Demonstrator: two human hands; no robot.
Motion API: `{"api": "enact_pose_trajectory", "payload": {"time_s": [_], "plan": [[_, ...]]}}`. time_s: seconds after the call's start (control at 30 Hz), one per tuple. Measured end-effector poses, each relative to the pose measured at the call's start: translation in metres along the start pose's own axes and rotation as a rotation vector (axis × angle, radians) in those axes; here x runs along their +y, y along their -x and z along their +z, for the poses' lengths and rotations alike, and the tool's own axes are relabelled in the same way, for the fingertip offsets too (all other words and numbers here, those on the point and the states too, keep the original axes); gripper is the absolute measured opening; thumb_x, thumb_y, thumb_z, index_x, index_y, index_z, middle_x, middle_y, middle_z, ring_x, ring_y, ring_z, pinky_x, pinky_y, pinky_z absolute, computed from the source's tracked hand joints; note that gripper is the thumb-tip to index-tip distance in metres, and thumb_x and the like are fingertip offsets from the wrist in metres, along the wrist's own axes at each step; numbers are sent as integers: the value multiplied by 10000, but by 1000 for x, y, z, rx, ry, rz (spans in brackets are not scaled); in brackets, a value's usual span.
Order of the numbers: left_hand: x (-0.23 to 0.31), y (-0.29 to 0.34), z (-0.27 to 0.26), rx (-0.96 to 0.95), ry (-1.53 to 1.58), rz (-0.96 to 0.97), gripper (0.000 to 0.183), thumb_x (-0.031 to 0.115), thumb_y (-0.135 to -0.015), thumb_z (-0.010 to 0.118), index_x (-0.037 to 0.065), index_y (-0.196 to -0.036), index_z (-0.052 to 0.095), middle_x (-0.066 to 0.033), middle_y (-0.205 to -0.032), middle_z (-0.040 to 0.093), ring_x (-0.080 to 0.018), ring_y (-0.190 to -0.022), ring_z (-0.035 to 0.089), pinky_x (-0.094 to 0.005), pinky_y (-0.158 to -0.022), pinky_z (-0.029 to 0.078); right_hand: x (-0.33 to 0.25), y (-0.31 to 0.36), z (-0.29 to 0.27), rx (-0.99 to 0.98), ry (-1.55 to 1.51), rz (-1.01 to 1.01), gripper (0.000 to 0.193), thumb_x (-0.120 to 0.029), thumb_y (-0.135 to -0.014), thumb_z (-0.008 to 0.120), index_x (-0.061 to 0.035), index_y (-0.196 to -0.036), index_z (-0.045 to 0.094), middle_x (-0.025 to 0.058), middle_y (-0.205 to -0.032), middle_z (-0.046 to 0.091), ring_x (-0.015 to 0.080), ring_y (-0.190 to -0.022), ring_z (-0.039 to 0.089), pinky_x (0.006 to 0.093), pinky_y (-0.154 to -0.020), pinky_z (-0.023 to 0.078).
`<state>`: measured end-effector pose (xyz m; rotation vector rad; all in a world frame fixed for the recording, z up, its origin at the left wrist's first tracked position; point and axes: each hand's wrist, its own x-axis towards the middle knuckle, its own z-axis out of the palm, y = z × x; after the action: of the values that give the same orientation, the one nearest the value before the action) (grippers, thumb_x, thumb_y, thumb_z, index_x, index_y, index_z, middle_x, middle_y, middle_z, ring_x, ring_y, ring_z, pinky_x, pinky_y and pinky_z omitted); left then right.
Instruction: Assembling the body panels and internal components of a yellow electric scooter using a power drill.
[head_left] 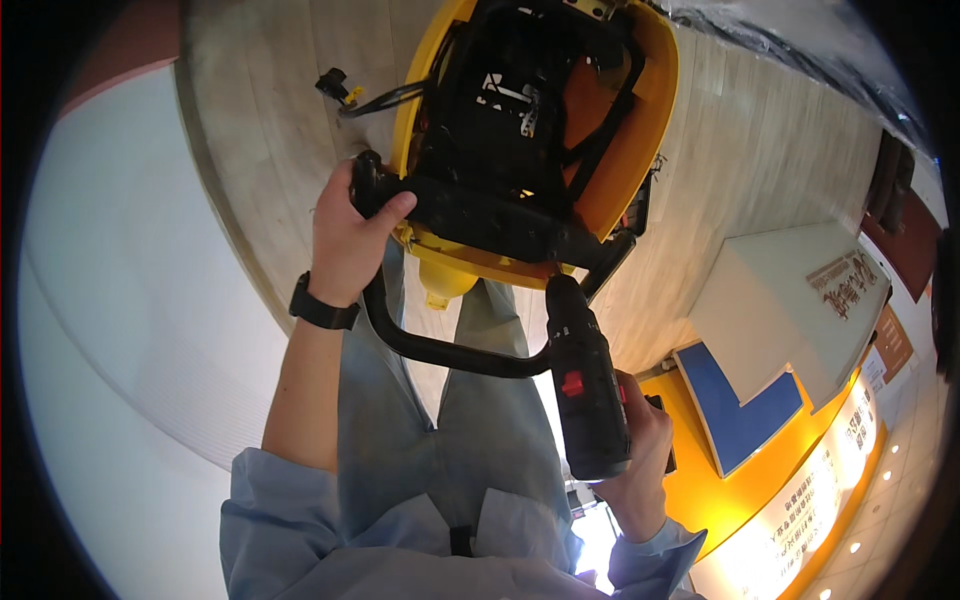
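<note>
My left hand (350,235) grips the end of a black bar (470,215) that runs across a yellow machine shell (650,100) with black parts and cables inside. A black curved tube (430,350) loops below the bar. My right hand (640,450) holds a black cordless drill (585,390) with a red switch. The drill's tip touches the bar's right end at the lower edge of the shell. I wear a black watch (322,310) on my left wrist and light blue clothes.
The machine stands on a pale wood-look floor (760,150). A loose black and yellow connector (335,85) on a cable lies to the upper left. A white curved wall (130,300) fills the left. A white, blue and orange counter (790,330) is at the right.
</note>
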<state>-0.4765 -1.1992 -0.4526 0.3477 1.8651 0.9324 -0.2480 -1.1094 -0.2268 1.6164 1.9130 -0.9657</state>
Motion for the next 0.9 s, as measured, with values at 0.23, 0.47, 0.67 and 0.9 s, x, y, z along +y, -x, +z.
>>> {"api": "enact_pose_trajectory", "payload": {"time_s": [0.23,0.47,0.67,0.9], "plan": [[-6,-1,-2,-13,5,28,394,233,-853,788,47,-1103,547,-28,-865,580,-88,-703,524,-212,-643,453,5,-1,3,-108,140,22,452,-178,-722,761,-34,-1126,616,152,-754,698,297,-668,715,346,-620,544],[-9,-1,-1,-27,42,43,435,304,-846,798,54,-1107,556,-19,-868,593,-80,-710,530,-202,-646,457,7,-1,8,-65,130,-7,425,-179,-755,764,-14,-1116,612,158,-762,703,288,-661,718,342,-611,557],[-12,-2,-3,-33,36,64,435,308,-848,797,56,-1109,558,-21,-869,595,-80,-715,529,-202,-646,456,8,-7,9,-49,67,-29,446,-164,-737,791,-13,-1116,614,154,-762,705,276,-653,715,338,-625,560],[-9,0,1,3,89,74,426,284,-848,796,44,-1108,559,-25,-872,595,-89,-720,532,-194,-664,453,7,-13,-4,-49,-28,-27,412,-143,-687,769,-25,-1055,625,161,-805,706,305,-703,711,347,-644,550]]}}
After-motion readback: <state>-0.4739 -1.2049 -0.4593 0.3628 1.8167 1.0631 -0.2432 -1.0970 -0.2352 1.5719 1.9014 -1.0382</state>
